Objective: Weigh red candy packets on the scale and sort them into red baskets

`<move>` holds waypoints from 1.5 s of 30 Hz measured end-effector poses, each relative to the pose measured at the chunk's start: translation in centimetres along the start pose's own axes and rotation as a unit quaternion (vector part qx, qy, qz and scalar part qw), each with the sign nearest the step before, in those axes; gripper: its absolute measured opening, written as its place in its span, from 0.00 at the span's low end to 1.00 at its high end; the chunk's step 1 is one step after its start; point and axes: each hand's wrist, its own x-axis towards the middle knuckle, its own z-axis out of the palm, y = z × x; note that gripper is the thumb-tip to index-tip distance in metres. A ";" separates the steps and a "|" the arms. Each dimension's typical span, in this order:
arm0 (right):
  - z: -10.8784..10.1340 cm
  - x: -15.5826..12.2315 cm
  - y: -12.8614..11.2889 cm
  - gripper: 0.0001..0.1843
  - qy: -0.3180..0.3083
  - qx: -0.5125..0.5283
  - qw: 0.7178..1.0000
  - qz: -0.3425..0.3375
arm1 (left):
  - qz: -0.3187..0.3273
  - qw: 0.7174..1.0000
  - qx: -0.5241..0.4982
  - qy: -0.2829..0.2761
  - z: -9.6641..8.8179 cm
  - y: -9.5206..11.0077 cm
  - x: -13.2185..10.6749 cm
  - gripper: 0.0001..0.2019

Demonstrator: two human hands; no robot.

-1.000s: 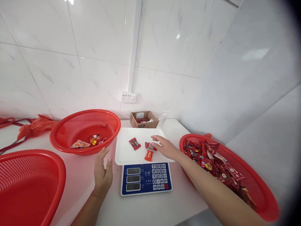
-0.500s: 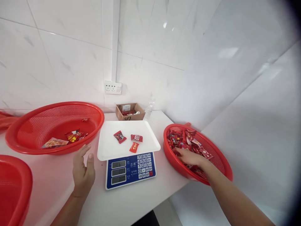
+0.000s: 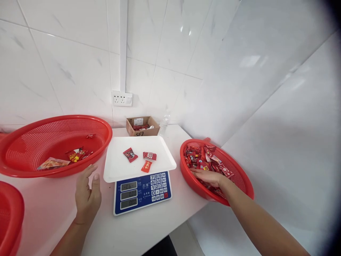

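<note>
My right hand reaches into the red basket at the right, fingers laid flat on a heap of red snack packets. My left hand rests on edge on the white counter, fingers loosely apart, holding nothing, just left of a blue electronic scale. The scale's white tray carries three small red packets. Whether my right hand grips a packet is hidden.
A large red mesh basket with a few packets stands at the left, and part of another red basket shows at the lower left. A small cardboard box and a clear bottle sit by the tiled wall. The counter edge runs close below the scale.
My right hand left the scale tray and went right into the basket of packets. The view swung right. My left hand stayed put.
</note>
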 end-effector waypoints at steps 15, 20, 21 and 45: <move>-1.2 0.8 -0.3 0.14 0.253 -0.169 0.944 -0.130 | 0.016 1.000 -0.002 0.003 -0.1 -0.4 0.2 0.17; -1.8 -0.2 -2.1 0.15 0.336 -0.185 0.912 -0.145 | 0.029 1.000 -0.009 0.009 -0.1 -0.5 0.3 0.16; -1.8 -0.3 -2.8 0.16 0.347 -0.186 0.906 -0.154 | 0.030 0.999 -0.011 0.009 -0.1 -0.5 0.3 0.16; 8.5 2.6 -15.0 0.16 0.218 -0.197 0.889 -0.351 | 0.052 0.998 -0.026 0.012 -0.3 -1.3 0.6 0.12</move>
